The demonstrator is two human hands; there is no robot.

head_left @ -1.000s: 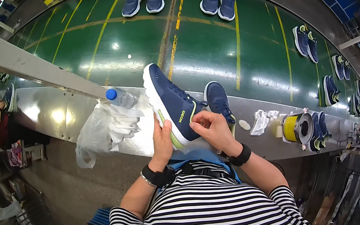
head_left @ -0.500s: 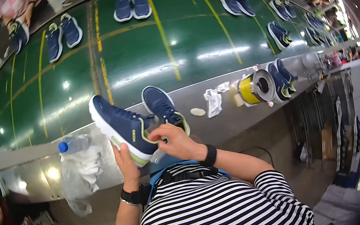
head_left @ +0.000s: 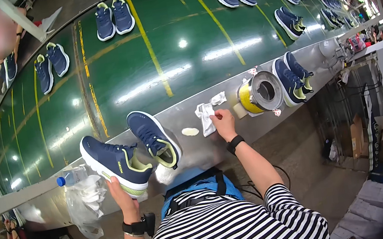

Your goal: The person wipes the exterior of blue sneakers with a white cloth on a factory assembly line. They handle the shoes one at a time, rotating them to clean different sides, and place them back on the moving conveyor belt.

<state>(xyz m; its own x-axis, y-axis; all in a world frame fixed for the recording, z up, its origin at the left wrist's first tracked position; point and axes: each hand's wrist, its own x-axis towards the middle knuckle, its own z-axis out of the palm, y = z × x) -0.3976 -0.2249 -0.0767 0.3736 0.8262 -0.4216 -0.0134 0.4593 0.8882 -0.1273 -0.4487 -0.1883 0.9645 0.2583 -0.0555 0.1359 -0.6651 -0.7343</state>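
Note:
My left hand (head_left: 124,199) grips a navy sneaker (head_left: 115,163) by the heel end of its white and lime sole, with the toe pointing up and left. Beside it, the matching navy sneaker (head_left: 150,134) rests on the metal ledge (head_left: 194,156), touched by neither hand. Out to the right, my right hand (head_left: 224,124) has thumb and fingers closed on the edge of a crumpled white cloth (head_left: 206,119) lying on the ledge. A small whitish oval pad (head_left: 190,131) lies just left of the cloth.
A yellow metal can (head_left: 246,97) and another sneaker pair (head_left: 288,80) stand right on the ledge. A blue-capped bottle (head_left: 76,175) and a plastic bag (head_left: 80,205) sit left. Beyond runs a green conveyor belt (head_left: 120,75) carrying several sneakers. Another person's arm (head_left: 18,44) holds a shoe far left.
My right hand has left the held sneaker's opening and moved right to the white cloth, closing on it. The left hand keeps the sneaker, now slightly lower left. Shoes on the belt have shifted left.

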